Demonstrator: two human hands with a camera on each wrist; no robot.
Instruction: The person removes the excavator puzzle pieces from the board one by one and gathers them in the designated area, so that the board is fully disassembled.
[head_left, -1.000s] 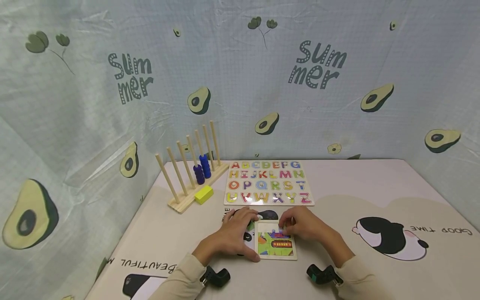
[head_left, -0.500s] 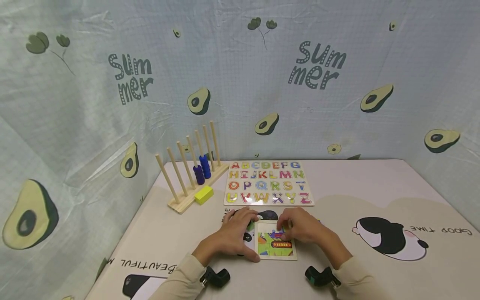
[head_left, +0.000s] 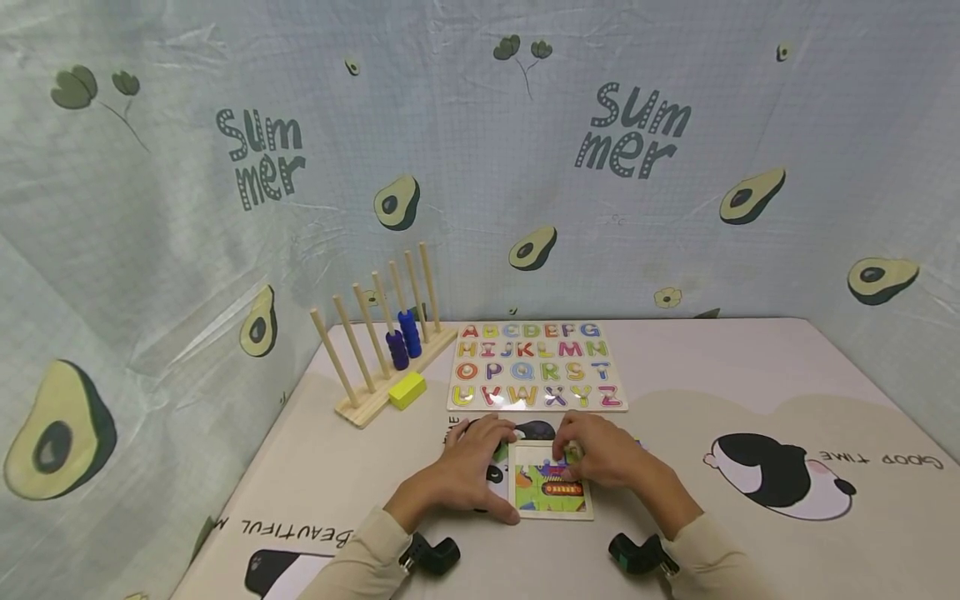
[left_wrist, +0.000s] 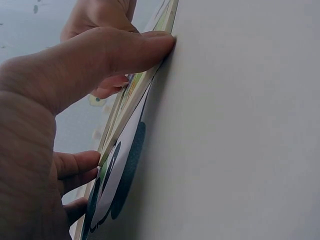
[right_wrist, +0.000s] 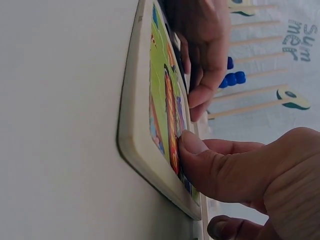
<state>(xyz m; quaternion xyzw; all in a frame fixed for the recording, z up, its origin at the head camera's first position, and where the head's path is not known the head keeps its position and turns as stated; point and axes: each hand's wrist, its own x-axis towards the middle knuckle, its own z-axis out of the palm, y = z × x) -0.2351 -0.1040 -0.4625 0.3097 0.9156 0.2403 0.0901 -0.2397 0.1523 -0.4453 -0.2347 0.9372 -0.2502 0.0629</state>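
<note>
A small wooden jigsaw puzzle tray (head_left: 551, 515) lies on the table, its lower part filled with green pieces showing a red-and-purple vehicle; a pale strip shows along its far side. My left hand (head_left: 474, 467) holds the tray's left side, thumb at the near corner and fingers at the far one. At the tray's far right, my right hand (head_left: 603, 450) pinches a puzzle piece (head_left: 573, 452), mostly hidden by the fingers. In the right wrist view, the right thumb (right_wrist: 194, 142) is low over the picture.
Behind the tray lies an alphabet board (head_left: 538, 367) with colourful letters. Back left stands a wooden peg rack (head_left: 363, 402) with blue and purple beads on two pegs. A yellow block (head_left: 407, 390) sits beside its base. A printed curtain hangs behind.
My right hand has shifted slightly left over the tray, and a greenish bit of the piece now shows between its fingers. The left hand has stayed in place.
</note>
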